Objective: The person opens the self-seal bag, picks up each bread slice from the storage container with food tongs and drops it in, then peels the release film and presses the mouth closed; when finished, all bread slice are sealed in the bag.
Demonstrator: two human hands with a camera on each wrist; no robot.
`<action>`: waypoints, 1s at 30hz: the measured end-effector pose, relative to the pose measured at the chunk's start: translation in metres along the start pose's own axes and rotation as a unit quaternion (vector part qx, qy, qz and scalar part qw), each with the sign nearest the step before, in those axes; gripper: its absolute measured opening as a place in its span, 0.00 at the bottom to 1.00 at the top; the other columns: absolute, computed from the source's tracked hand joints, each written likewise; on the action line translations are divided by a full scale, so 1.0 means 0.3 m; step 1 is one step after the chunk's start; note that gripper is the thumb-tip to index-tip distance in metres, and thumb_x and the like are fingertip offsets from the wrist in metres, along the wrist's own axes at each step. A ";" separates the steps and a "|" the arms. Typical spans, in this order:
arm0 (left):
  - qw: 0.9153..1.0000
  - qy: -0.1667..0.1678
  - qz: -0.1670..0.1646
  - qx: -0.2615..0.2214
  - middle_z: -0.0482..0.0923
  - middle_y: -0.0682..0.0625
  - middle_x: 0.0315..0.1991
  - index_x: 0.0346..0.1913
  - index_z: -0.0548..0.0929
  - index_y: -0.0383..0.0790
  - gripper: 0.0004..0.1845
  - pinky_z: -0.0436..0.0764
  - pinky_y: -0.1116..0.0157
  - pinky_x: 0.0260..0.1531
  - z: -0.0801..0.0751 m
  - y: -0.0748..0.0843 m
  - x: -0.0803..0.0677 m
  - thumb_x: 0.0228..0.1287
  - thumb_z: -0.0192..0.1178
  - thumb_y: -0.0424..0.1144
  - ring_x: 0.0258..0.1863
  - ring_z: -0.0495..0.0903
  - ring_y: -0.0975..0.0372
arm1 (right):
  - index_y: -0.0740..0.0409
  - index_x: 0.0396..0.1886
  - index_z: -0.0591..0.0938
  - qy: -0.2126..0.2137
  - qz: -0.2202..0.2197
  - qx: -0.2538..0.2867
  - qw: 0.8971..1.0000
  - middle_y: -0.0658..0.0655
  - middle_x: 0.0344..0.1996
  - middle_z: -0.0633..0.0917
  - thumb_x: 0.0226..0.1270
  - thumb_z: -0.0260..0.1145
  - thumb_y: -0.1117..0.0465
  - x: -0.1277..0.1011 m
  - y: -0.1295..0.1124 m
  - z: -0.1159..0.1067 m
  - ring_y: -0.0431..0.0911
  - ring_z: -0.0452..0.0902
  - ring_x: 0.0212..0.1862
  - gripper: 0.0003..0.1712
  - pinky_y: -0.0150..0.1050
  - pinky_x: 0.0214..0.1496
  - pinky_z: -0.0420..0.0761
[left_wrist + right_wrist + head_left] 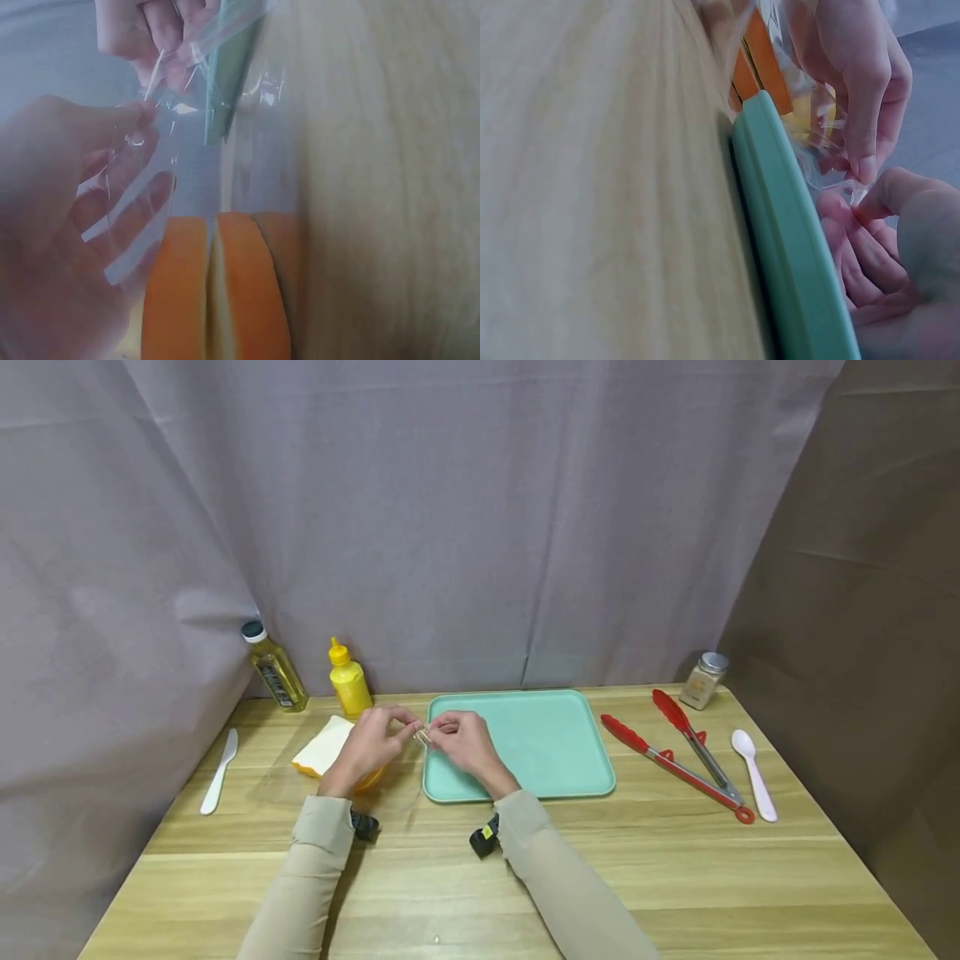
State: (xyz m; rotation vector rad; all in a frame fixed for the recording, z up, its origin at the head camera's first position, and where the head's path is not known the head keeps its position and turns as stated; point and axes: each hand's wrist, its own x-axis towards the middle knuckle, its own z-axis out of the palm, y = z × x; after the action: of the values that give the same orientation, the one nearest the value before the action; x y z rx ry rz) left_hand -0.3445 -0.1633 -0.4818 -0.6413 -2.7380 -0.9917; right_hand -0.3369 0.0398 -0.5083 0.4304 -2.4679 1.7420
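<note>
A clear plastic bag (pixel 266 169) holds slices of bread (pixel 324 745) with white faces and orange-brown crusts, lying on the table left of the mint-green tray (pixel 536 743). My left hand (pixel 369 745) pinches the gathered end of the bag between thumb and fingertip. Right beside it, over the tray's left edge, my right hand (pixel 467 745) pinches the same gathered plastic. In the right wrist view the fingertips of both hands meet at the crumpled bag mouth (pixel 857 193). The left forearm and hand partly hide the bread in the head view.
Behind the bread stand a yellow squeeze bottle (pixel 349 681) and an oil bottle (pixel 276 670). A white knife (pixel 220 772) lies at the left. Right of the tray are red-tipped tongs (pixel 686 768), a white spoon (pixel 754 775) and a seasoning jar (pixel 702 681). Grey curtains hang behind.
</note>
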 end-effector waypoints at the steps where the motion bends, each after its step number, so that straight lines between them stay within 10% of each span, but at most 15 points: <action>1: 1.000 0.000 0.000 -0.001 0.92 0.49 0.50 0.47 0.93 0.45 0.08 0.86 0.48 0.62 0.000 0.001 0.001 0.78 0.68 0.45 0.57 0.88 0.53 | 0.63 0.41 0.92 -0.003 0.005 0.014 1.000 0.62 0.34 0.95 0.72 0.69 0.67 0.000 -0.001 -0.001 0.41 0.91 0.33 0.07 0.30 0.36 0.89; 10: 1.000 -0.001 -0.003 0.003 0.92 0.49 0.50 0.47 0.93 0.45 0.09 0.86 0.49 0.62 0.004 0.002 0.008 0.78 0.68 0.45 0.57 0.89 0.54 | 0.63 0.47 0.92 -0.006 0.042 0.066 0.997 0.62 0.37 0.95 0.75 0.75 0.55 0.000 0.001 -0.002 0.48 0.94 0.34 0.14 0.34 0.37 0.91; 30: 1.000 -0.013 0.002 -0.007 0.92 0.48 0.50 0.47 0.93 0.44 0.09 0.86 0.50 0.63 -0.005 0.004 0.004 0.78 0.67 0.45 0.57 0.88 0.54 | 0.69 0.52 0.90 -0.025 0.071 0.141 0.987 0.66 0.41 0.95 0.77 0.71 0.62 -0.002 0.012 -0.005 0.44 0.93 0.34 0.14 0.35 0.39 0.92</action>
State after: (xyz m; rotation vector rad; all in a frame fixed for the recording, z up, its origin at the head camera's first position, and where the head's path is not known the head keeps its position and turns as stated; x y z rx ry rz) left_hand -0.3451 -0.1631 -0.4796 -0.6670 -2.7518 -1.0102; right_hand -0.3375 0.0423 -0.5114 0.3305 -2.3421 2.1764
